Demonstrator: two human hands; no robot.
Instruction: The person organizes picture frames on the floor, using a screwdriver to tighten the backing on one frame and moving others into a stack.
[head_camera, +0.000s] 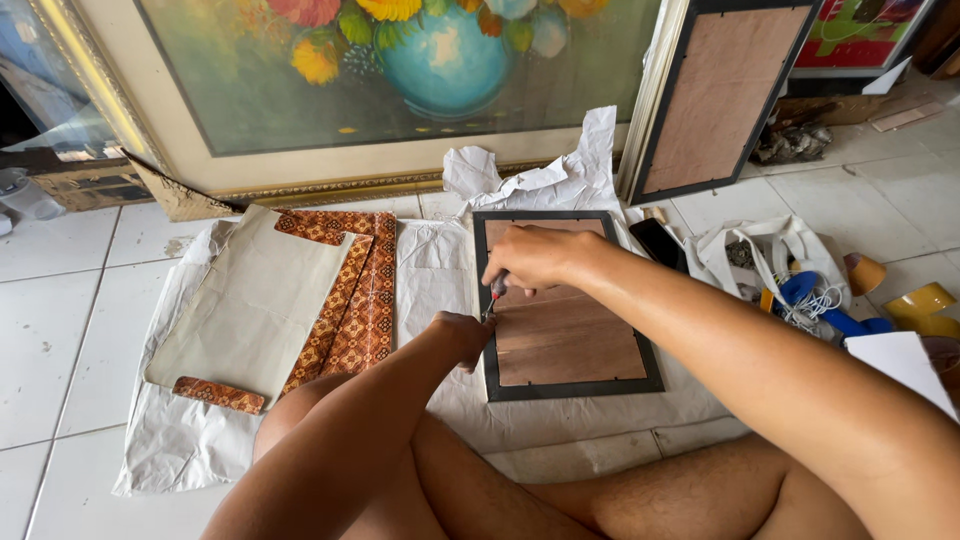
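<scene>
Two hands meet over a small black picture frame (566, 385) lying face down on white paper (440, 270) spread on the tiled floor (60, 330), near the person's crossed legs; the right hand (535, 257) is closed around a small tool with a red grip (496, 293), its tip pointing down at the left edge of the frame's brown backing board (570, 345); the left hand (462, 335) is curled shut just beside that tip, thumb and fingers pinched at the frame's left rail, though whether it grips anything small there I cannot tell. By my reading the step in hand is working a fastening at the backing's left edge; the next move would call for a steady tool tip and the left hand bracing the frame so it does not slide on the paper. Left of the frame lie a brown paper sheet (255, 305) and patterned orange-brown strips (360, 300); on the far side a large gilt-framed flower painting (400, 90) leans, with a second black frame (725, 95) propped to its right; a white bag (770, 255) with blue-handled tools and rolls of tape (920, 305) sit at the right.
</scene>
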